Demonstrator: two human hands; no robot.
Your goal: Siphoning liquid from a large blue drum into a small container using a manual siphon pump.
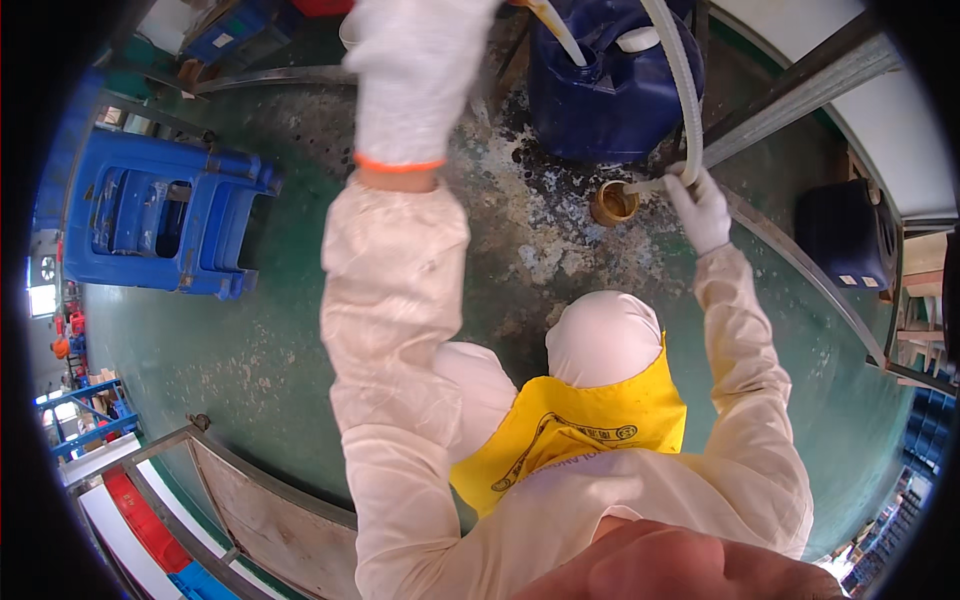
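curving down from approx 1 o'clock, the whitish hose (pixel 691 100) ends at 2, its tip at the mouth of a small brownish cup (pixel 600 214) on the floor (pixel 300 340). gloved r. hand (pixel 703 212) grips hose nr. its tip. gloved l. hand (pixel 425 75), blurred, up at abt. 12; can't tell if open or gripping. dk. blue drum (pixel 620 115) w/ white cap (pixel 637 39) at 1, just past cup; blue stools (pixel 196 215) btwn 9 & 10; dk. container (pixel 845 235) nr. 3.
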